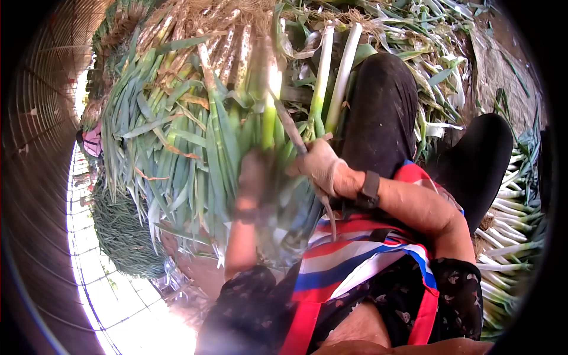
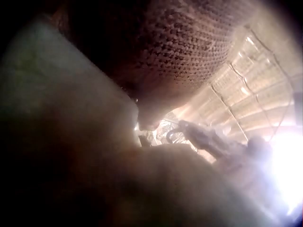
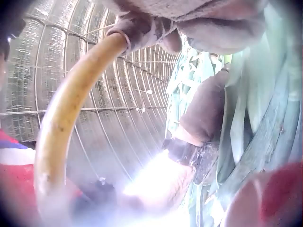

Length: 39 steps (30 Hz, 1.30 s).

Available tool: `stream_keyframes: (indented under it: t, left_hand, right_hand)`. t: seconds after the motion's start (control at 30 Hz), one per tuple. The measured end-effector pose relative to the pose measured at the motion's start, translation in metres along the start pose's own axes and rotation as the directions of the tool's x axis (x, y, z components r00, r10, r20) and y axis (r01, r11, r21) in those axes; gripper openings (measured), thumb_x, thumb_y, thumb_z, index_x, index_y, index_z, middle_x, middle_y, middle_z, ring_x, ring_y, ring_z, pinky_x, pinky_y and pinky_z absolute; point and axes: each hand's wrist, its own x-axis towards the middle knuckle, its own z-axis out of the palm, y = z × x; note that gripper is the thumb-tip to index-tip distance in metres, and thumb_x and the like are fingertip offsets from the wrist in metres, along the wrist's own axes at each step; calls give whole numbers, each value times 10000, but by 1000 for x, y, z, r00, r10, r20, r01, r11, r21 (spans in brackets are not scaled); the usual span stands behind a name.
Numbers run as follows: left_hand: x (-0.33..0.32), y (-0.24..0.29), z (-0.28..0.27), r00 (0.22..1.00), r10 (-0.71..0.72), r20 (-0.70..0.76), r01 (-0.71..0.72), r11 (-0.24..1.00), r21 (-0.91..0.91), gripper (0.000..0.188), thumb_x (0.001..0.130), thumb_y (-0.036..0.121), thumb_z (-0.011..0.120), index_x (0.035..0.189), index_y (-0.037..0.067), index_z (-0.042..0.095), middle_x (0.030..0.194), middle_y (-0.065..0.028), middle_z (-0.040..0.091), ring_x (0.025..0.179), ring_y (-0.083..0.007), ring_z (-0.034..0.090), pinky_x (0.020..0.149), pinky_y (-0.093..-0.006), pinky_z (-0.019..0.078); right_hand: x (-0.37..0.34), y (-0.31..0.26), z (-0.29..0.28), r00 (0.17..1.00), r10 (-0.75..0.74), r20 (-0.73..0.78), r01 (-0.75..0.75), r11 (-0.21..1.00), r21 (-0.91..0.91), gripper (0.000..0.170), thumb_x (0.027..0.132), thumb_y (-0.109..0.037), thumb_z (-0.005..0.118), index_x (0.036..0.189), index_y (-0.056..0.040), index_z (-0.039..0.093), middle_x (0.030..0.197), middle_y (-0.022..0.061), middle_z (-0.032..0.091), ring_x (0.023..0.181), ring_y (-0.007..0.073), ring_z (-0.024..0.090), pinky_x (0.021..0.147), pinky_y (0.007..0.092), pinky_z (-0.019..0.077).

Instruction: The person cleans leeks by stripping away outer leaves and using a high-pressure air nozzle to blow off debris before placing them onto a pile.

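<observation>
My gloved right hand [image 1: 319, 165] grips a tool [image 1: 290, 127] whose narrow dark blade points up and left, beside a leek [image 1: 269, 121] with a white stem. The tool's curved yellow-brown handle [image 3: 71, 99] sticks out below the right hand [image 3: 203, 23] in the right wrist view. My gloved left hand [image 1: 253, 177] is blurred at the leek's green part, with its fingers mostly hidden; the right wrist view shows this left hand [image 3: 206, 111] around the leaves. In the left wrist view knitted glove fabric [image 2: 184, 47] lies close above a blurred pale green surface [image 2: 61, 80].
A large heap of leeks [image 1: 177, 136] lies ahead and left, roots at the far side. Two leeks [image 1: 340, 77] lie beside the bent knee [image 1: 381, 106]. More leeks [image 1: 509, 236] are lined up at the right. A wire-ribbed wall [image 1: 35, 148] curves along the left.
</observation>
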Motion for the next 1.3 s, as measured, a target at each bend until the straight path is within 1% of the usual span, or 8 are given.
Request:
stream_keyframes:
  t: [0.2, 0.3, 0.47, 0.6, 0.77, 1.03, 1.17, 1.3]
  left_hand:
    - [-5, -6, -25, 933, 352, -75, -335, 926, 175, 233, 853, 64, 539, 1062, 32, 638, 1018, -138, 648, 991, -310, 599, 904, -376, 463]
    - [4, -25, -33, 980, 186, -66, -197, 956, -216, 206, 863, 114, 535, 1011, 34, 653, 1030, -149, 645, 1014, -296, 601, 897, -380, 456]
    - [7, -38, -35, 922, 385, -46, -386, 922, -17, 281, 851, 104, 572, 1113, 15, 618, 1049, -156, 651, 1001, -308, 604, 914, -416, 471]
    - [0, -55, -29, 991, -68, 119, 118, 867, -485, 288, 901, 231, 572, 1084, 12, 607, 885, -116, 642, 791, -236, 624, 708, -344, 512]
    - [3, -8, -52, 935, -164, 315, 351, 550, -757, 324, 980, 343, 491, 1010, 37, 590, 766, -63, 606, 618, -147, 572, 567, -255, 462]
    - [5, -14, -55, 897, -149, 416, 441, 342, -830, 298, 989, 334, 474, 940, 61, 583, 726, -26, 577, 610, -117, 549, 556, -251, 451]
    - [1, -11, -63, 896, -217, 386, 443, 415, -795, 309, 986, 350, 481, 962, 64, 597, 743, -20, 589, 628, -105, 560, 568, -247, 458]
    - [-4, 30, -78, 930, -197, 310, 364, 388, -847, 338, 995, 325, 471, 1058, 24, 611, 757, -30, 582, 614, -124, 545, 557, -244, 440]
  right_hand:
    - [-10, -14, -3, 997, 37, -67, -26, 987, 161, 251, 690, -162, 754, 772, 42, 632, 595, 39, 543, 494, 141, 504, 467, 313, 422]
    - [-9, 11, 9, 999, -9, 41, 5, 996, 94, 246, 695, -158, 748, 770, 41, 625, 594, 36, 539, 482, 135, 497, 451, 310, 412]
    - [12, -24, 4, 996, 90, 9, -90, 985, 147, 196, 734, -125, 703, 694, 17, 574, 564, 24, 499, 453, 120, 470, 403, 311, 358]
    - [61, -42, -7, 996, 42, -74, -28, 983, 180, 223, 772, -153, 709, 710, 16, 579, 569, 53, 520, 435, 165, 498, 400, 332, 382]
    - [81, -67, -25, 993, 116, -10, -113, 979, 168, 267, 786, -181, 742, 812, 71, 657, 651, 119, 623, 518, 224, 608, 468, 363, 472]
    - [55, -49, -22, 992, 102, 74, -98, 994, -51, 169, 851, -127, 670, 945, 11, 692, 706, 129, 646, 592, 269, 646, 545, 364, 507]
    - [58, -20, -10, 963, -243, 119, 237, 969, 64, 283, 764, -149, 708, 631, -8, 502, 505, 46, 470, 296, 144, 415, 266, 307, 298]
    - [12, -40, -25, 985, -102, 139, 81, 985, 152, 272, 756, -157, 719, 656, -10, 513, 538, 31, 489, 322, 143, 431, 289, 300, 308]
